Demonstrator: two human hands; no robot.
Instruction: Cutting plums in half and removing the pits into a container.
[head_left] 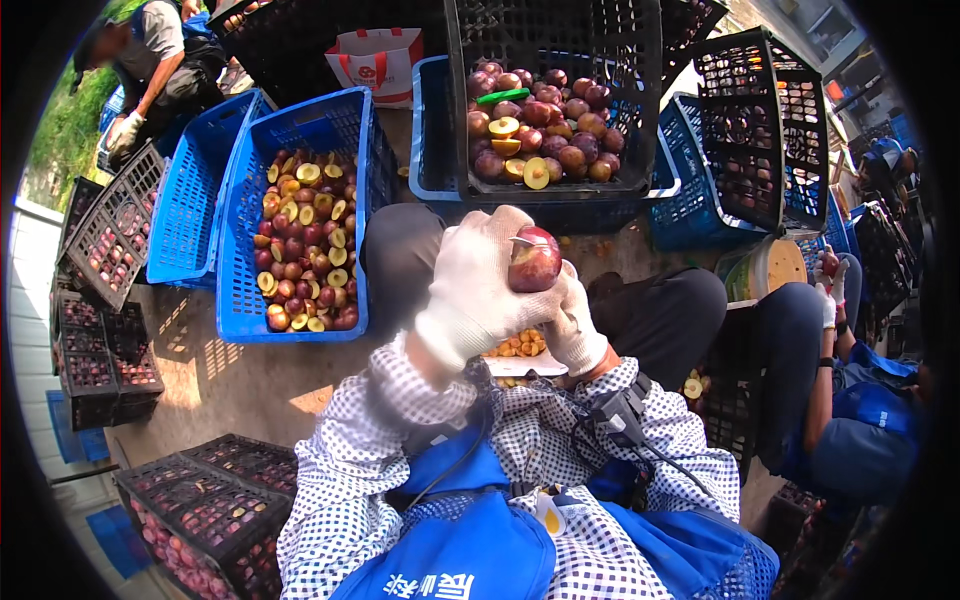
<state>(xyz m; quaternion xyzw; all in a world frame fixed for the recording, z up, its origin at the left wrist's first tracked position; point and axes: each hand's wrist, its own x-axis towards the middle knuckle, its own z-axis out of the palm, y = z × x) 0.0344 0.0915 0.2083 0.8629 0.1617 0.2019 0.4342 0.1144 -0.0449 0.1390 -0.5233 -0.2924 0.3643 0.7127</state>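
My left hand (478, 280), in a white knit glove, is closed around a red-purple plum (536, 262) in front of my chest. My right hand (575, 325), gloved the same way, presses against the plum's right and lower side with its fingers bent. A thin shiny edge (521, 241), perhaps a blade, lies against the top of the fruit; any handle is hidden by the gloves. Under my hands, orange-yellow plum pieces (516, 346) show beside a white rim (530, 364). Ahead, a tilted black crate (456, 120) holds whole and halved plums and a green-handled tool (503, 97).
At my left, a blue crate (225, 270) holds many halved plums, with another blue crate (178, 220) beside it. Black crates of plums (215, 500) stand lower left. A red-and-white bag (377, 65) is behind. One co-worker (160, 60) is far left, another (860, 420) right.
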